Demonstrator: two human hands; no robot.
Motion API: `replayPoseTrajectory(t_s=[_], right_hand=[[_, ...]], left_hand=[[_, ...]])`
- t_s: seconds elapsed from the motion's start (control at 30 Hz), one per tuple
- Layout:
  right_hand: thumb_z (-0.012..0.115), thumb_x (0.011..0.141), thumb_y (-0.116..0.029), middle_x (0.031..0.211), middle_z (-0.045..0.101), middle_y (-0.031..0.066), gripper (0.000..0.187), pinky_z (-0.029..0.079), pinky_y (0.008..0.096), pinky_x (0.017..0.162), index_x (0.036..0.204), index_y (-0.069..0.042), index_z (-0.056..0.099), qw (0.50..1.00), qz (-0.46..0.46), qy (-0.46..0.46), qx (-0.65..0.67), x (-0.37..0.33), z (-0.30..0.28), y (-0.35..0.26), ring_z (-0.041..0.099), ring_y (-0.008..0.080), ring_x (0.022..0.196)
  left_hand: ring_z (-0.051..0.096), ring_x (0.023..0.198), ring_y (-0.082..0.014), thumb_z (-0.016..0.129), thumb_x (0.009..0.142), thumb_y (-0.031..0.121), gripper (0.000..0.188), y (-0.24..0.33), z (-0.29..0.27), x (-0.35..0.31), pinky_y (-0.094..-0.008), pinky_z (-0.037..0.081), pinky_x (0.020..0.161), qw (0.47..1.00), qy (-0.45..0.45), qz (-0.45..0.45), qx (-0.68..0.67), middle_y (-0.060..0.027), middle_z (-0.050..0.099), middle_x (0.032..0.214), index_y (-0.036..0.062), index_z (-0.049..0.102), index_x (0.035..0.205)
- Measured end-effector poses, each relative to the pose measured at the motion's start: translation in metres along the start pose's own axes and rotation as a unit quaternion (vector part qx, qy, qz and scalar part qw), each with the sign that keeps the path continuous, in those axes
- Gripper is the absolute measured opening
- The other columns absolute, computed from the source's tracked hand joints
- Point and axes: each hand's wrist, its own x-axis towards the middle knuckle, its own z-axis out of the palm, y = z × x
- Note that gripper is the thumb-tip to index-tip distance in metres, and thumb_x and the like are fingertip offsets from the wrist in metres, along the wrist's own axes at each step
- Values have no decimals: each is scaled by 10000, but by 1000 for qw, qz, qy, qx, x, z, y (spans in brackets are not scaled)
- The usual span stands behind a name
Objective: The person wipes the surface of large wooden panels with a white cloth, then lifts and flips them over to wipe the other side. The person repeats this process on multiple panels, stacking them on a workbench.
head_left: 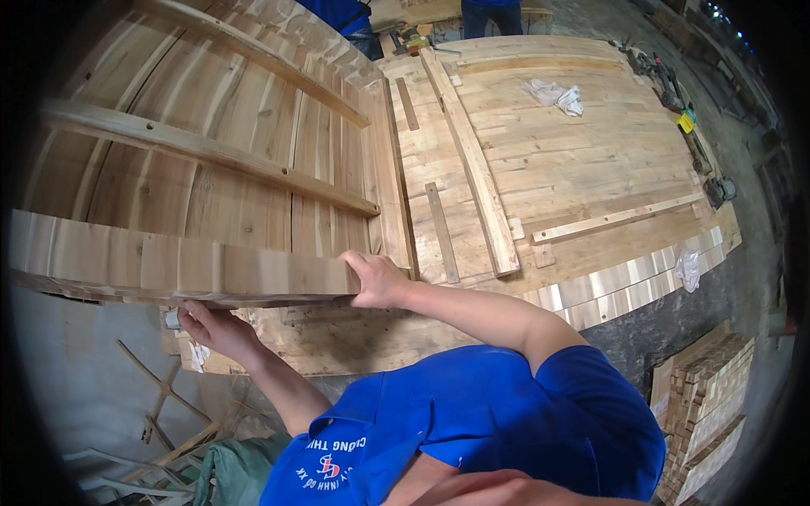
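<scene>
head view | wide fisheye, head-worn | faces down | near wooden panel

Wooden worktable just below right fingers, reaching off rightward. Dark grey floor well to their right, past table edge; paler grey floor below and left of left fingers. Small bluish lights far off, up-right of right fingers; surroundings there dim

a wooden table bears a large panel, a beam, strips and crumpled plastic.
</scene>
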Motion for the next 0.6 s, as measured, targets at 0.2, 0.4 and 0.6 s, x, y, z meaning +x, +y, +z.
replayPoseTrajectory(t_s=[0.2, 0.4, 0.6], right_hand=[[786, 614, -288, 967, 630, 200, 647, 505, 460, 793, 1128, -59, 469, 1000, -10, -2, -15, 12, 10, -1, 624, 385, 924], [790, 632, -358, 945, 640, 193, 662, 504, 455, 776, 1138, -55, 492, 999, -2, -8, -47, 25, 24, -10, 628, 378, 893], [760, 646, -397, 925, 656, 184, 607, 517, 468, 747, 1064, -21, 531, 989, 9, -69, -131, 39, -10, -40, 643, 366, 869]], left_hand=[[545, 974, -150, 528, 994, 225, 202, -10, -6, 14, -330, 455, 860, 998, 20, -23, -47, -70, 594, 1044, 35, 503, 1055], [552, 916, -150, 533, 991, 232, 219, -33, -34, 44, -316, 468, 825, 994, 12, -63, -91, -63, 591, 994, 23, 523, 1054], [535, 668, -125, 517, 991, 333, 307, -55, -60, 41, -254, 458, 526, 987, 76, -140, -33, -35, 573, 856, 28, 530, 1021]])
